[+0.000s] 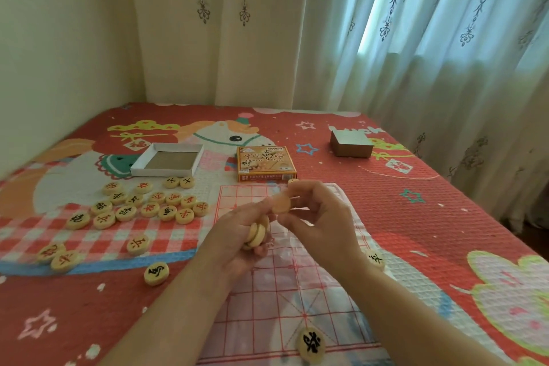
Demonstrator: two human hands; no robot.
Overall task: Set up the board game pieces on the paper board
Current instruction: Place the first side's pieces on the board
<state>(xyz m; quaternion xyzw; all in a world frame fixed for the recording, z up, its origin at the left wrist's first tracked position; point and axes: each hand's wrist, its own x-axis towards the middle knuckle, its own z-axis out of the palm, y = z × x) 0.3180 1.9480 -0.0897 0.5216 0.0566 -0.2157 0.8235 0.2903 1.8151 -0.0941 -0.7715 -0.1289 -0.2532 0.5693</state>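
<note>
Holding a small stack of pieces (258, 234) in curled fingers, the left hand (234, 235) hovered over the paper board (297, 297), which lay flat on the red bedspread (416, 217). The right hand (322, 224) pinched a single piece (280, 203) by its edge, just beside the stack. Loose pieces (148, 206) lay grouped left of the board. One black-marked piece (311, 345) sat at the board's near edge. An orange box (266, 163) lay just beyond the board.
</note>
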